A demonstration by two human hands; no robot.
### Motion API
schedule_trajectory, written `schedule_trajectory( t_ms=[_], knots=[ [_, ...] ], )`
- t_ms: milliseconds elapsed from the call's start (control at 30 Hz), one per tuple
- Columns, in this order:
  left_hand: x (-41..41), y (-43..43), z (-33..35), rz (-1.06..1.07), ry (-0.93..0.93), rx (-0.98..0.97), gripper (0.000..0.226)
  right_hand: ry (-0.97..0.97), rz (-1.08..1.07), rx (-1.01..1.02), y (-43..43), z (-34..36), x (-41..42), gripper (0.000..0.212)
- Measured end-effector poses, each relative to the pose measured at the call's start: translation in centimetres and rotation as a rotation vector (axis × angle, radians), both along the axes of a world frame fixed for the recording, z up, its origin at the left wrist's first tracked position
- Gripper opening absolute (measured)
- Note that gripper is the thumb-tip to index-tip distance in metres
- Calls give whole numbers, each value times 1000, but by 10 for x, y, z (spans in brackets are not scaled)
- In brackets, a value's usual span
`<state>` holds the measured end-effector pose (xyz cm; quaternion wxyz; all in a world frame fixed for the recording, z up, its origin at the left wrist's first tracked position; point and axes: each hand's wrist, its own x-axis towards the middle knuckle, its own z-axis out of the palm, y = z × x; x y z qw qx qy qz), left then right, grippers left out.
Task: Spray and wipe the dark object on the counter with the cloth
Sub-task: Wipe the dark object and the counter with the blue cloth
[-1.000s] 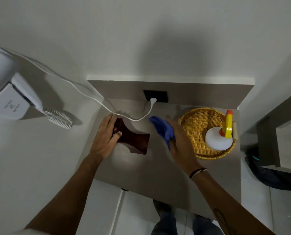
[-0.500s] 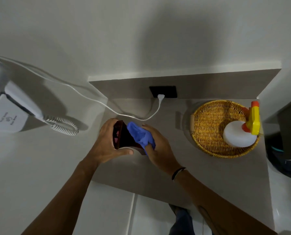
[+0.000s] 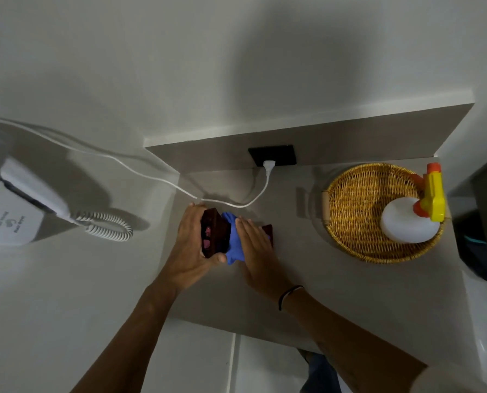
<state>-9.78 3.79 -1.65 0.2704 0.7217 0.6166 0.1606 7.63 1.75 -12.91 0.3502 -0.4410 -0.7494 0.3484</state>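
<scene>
Wipe phase is underway. Left hand (image 3: 191, 245) is wrapped around the left end of the dark reddish-brown glossy object (image 3: 214, 234), fingers over the far edge and thumb curled under the near corner, tilting that end up off the grey-beige counter (image 3: 307, 285). A second ago the object lay flat with the left hand just resting on it and the cloth held clear to the right; half a second ago the cloth had reached it; now the right hand (image 3: 255, 248) lies nearly flat, fingers extended and close together, pressing the crumpled blue cloth (image 3: 232, 242) against the object's face. Cloth sits between the raised end and the far end of the object, which shows just past the right fingertips. So contact is made and the object is braced, which I read as the first wiping strokes. Object location: left part of the counter, near the front of the white power cable (image 3: 253, 198) that runs to the black wall socket (image 3: 285, 155). White spray bottle with yellow-and-orange trigger head (image 3: 409, 219) lies in the round woven wicker tray (image 3: 350, 245), well apart to the right, neither hand near it. Can't tell from here whether the surface is wet, so spraying status is unconfirmed. White wall-mounted hair dryer with coiled cord (image 3: 18, 205) at left, not involved. Risk: cable runs just behind the left fingers and could snag.
</scene>
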Motion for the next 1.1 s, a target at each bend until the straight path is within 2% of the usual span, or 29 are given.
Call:
schedule_trajectory(
  t_ms=[67,133,233,300,400,467,500,600,700,767,833,867,933,1000,1100],
  knots=[
    [0,3,2,-5,-36,42,103,38,-27,63,-4,5,-8,68],
    [-3,2,3,-9,-35,54,96,58,-29,152,-7,11,-18,67],
    [-5,1,-1,-30,20,42,109,46,-51,244,-11,8,-29,65],
    [-5,2,-2,-32,26,43,110,-64,-57,267,-12,-6,-25,63],
    [-4,1,0,12,3,-23,121,-233,-50,164,-11,-33,2,71],
    [1,1,0,12,22,-66,122,-274,-64,93,-13,-43,16,70],
    [4,2,0,-4,48,-63,123,-242,-78,51,-14,-43,18,71],
    [13,4,2,-18,51,-38,121,28,-79,-67,-15,-16,6,78],
    [13,5,7,-15,23,25,111,170,-71,38,-12,14,-18,64],
    [10,3,9,5,22,32,101,114,-33,111,-14,17,-23,63],
    [6,-1,9,12,-7,23,94,-101,-17,191,-16,2,-16,71],
    [4,-2,8,30,-31,12,99,-221,-19,201,-15,-7,-8,74],
    [1,-4,7,92,-58,-43,124,-334,-15,119,-11,-20,11,75],
    [3,-4,7,97,-47,-78,135,-335,-21,46,-8,-26,22,73],
    [8,-1,12,76,-26,-91,136,-217,-38,-5,-12,-10,10,74]
  ],
)
